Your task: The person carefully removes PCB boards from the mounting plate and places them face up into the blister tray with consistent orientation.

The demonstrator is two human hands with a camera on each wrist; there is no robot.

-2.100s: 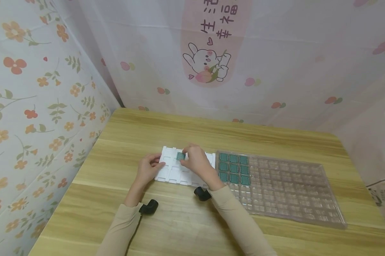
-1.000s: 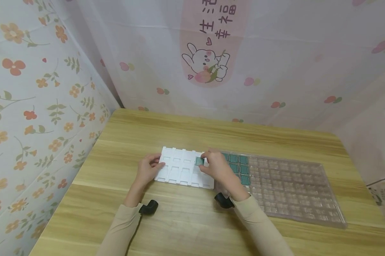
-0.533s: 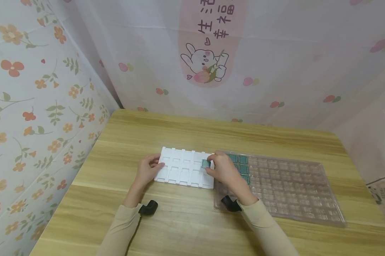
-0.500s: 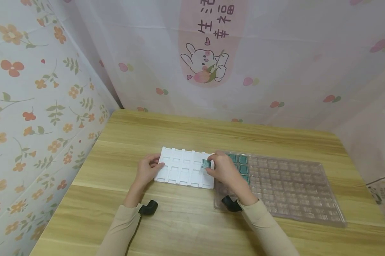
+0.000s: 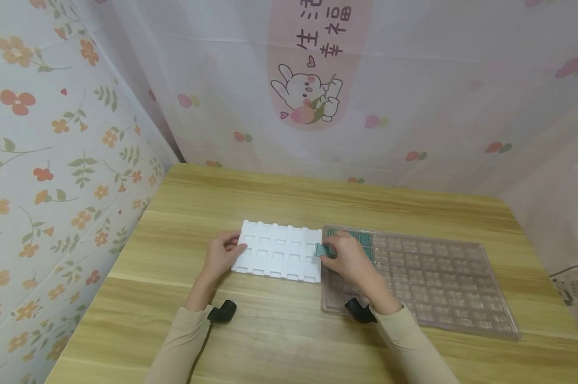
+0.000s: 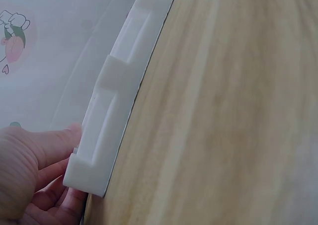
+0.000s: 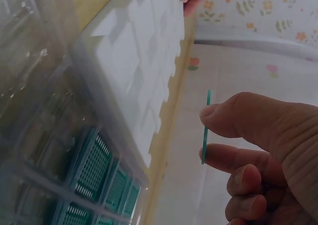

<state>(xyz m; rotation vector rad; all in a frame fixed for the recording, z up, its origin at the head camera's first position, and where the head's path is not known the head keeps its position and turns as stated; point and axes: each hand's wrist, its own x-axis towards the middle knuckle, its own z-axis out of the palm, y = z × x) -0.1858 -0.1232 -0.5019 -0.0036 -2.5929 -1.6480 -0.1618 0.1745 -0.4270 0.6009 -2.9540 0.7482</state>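
In the head view, my left hand grips the left end of a white moulded tray with shallow recesses. The left wrist view shows the thumb against the tray's end and the other fingers curled lower down. My right hand pinches a small green perforated circuit board between thumb and forefinger. Seen edge-on in the right wrist view, that thin board is held up above both trays. Similar green boards sit in cells of a clear plastic tray, partly hidden by my right hand in the head view.
The clear tray stands right beside the white tray's right end, on a wood-grain table. A printed curtain hangs behind the table, and a floral one hangs at the left. Black wrist cameras stick out from both sleeves.
My right hand has carried the pinched green board rightward from over the white tray to the border of the clear tray. The left hand and white tray stay in place.
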